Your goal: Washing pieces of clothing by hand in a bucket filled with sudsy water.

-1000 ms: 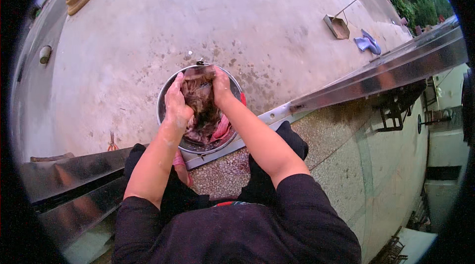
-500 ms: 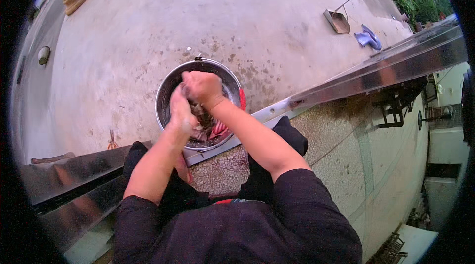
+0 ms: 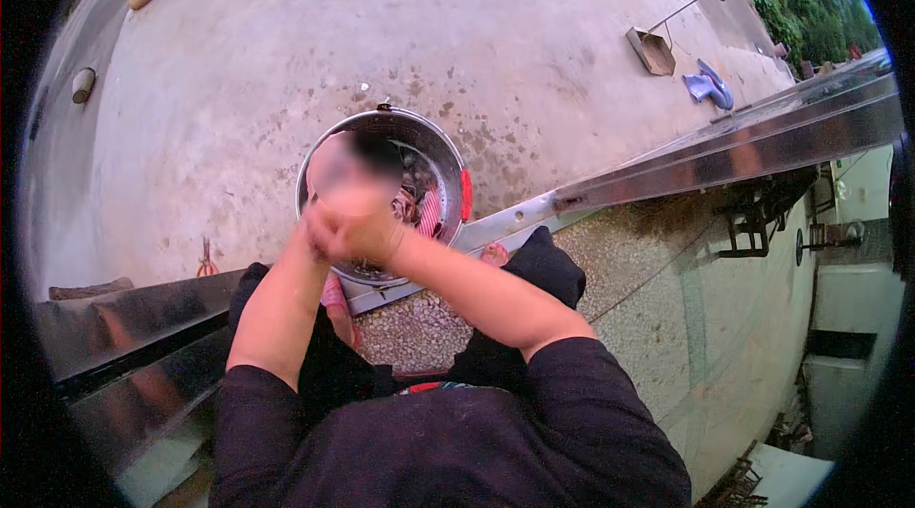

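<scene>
In the head view, the left hand (image 3: 325, 170) and right hand (image 3: 366, 232) overlap over the 9 o'clock side of a round silver metal bucket (image 3: 435, 142). Blur hides most of the fingers, so whether either is spread, pressed together or pinching anything, I cannot tell. Inside, a pink-and-white striped cloth (image 3: 429, 213) lies toward 4 o'clock, beside wrinkled brown fabric (image 3: 406, 206).

With both forearms crossing the rim between 5 and 8 o'clock, a downward lean could tip the bucket toward the person. At 3 o'clock, a bright red piece (image 3: 466, 195) sits against the rim; a passing arm might catch it. Brisk movement could throw drops onto the grey concrete (image 3: 534, 50), spotted dark around 1 to 2 o'clock; wet ground could turn slippery for the 2 pink-sandalled feet (image 3: 338, 310) near the sill.
</scene>
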Demonstrator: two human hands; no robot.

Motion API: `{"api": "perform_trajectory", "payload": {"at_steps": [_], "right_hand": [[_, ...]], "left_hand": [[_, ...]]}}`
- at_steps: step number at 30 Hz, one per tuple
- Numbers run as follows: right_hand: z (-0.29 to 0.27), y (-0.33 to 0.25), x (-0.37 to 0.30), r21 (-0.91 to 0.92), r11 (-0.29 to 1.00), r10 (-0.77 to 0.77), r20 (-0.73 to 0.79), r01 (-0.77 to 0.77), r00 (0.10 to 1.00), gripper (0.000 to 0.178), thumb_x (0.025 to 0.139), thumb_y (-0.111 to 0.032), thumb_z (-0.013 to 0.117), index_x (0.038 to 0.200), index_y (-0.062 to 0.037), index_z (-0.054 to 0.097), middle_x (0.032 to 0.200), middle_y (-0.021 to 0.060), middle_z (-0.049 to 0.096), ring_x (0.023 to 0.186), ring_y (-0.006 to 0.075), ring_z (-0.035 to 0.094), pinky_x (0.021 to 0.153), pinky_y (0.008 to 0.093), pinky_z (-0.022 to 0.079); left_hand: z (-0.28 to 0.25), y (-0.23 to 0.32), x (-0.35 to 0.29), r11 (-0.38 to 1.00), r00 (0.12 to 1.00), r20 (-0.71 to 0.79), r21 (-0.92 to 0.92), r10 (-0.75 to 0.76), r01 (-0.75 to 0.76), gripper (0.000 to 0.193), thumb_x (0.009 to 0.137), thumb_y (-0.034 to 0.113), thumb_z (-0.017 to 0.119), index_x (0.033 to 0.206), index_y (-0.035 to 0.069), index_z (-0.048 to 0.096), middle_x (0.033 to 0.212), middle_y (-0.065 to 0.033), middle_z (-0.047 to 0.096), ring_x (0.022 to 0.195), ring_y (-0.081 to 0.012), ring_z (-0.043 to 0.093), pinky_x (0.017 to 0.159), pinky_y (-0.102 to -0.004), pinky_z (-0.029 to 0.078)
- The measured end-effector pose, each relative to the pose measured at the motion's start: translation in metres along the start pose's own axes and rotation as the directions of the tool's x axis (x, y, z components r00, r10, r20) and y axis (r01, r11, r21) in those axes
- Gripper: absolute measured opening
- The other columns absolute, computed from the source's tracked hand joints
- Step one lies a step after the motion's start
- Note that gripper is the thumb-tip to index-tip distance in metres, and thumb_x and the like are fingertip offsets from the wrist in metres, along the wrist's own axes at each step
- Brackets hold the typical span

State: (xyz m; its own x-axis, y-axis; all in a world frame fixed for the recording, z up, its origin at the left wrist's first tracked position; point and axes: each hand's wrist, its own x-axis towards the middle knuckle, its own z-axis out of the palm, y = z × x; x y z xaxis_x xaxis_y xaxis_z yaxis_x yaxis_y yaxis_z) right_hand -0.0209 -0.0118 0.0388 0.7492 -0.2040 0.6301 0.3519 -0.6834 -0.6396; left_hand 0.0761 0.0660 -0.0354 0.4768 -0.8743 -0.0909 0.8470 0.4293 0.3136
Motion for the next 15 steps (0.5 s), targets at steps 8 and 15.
{"api": "perform_trajectory", "payload": {"at_steps": [8, 15], "right_hand": [[-0.014, 0.01, -0.001, -0.057, 0.998, 0.043, 0.035, -0.041, 0.998, 0.025, 0.071, -0.018, 0.058, 0.049, -0.0095, 0.048, 0.054, 0.01, 0.052, 0.047, 0.0262, 0.053, 0.044, 0.0355, 0.041], [-0.024, 0.058, 0.017, -0.286, 0.933, 0.22, -0.023, -0.217, 0.975, 0.017, 0.072, -0.022, 0.053, 0.06, -0.0111, 0.048, 0.051, 0.0098, 0.046, 0.049, 0.0275, 0.053, 0.041, 0.0361, 0.041]], "left_hand": [[0.018, -0.047, 0.002, 0.861, 0.905, -0.214, 0.447, 0.367, -0.243, 0.022, 0.087, 0.031, 0.044, 0.09, 0.013, 0.055, 0.069, -0.0018, 0.048, 0.065, -0.0154, 0.048, 0.063, -0.036, 0.044], [0.074, -0.065, 0.005, 0.993, 0.755, -0.65, 0.118, 0.083, -0.008, 0.015, 0.082, 0.026, 0.05, 0.086, 0.012, 0.055, 0.077, -0.003, 0.055, 0.069, -0.013, 0.054, 0.064, -0.0277, 0.046]]}}
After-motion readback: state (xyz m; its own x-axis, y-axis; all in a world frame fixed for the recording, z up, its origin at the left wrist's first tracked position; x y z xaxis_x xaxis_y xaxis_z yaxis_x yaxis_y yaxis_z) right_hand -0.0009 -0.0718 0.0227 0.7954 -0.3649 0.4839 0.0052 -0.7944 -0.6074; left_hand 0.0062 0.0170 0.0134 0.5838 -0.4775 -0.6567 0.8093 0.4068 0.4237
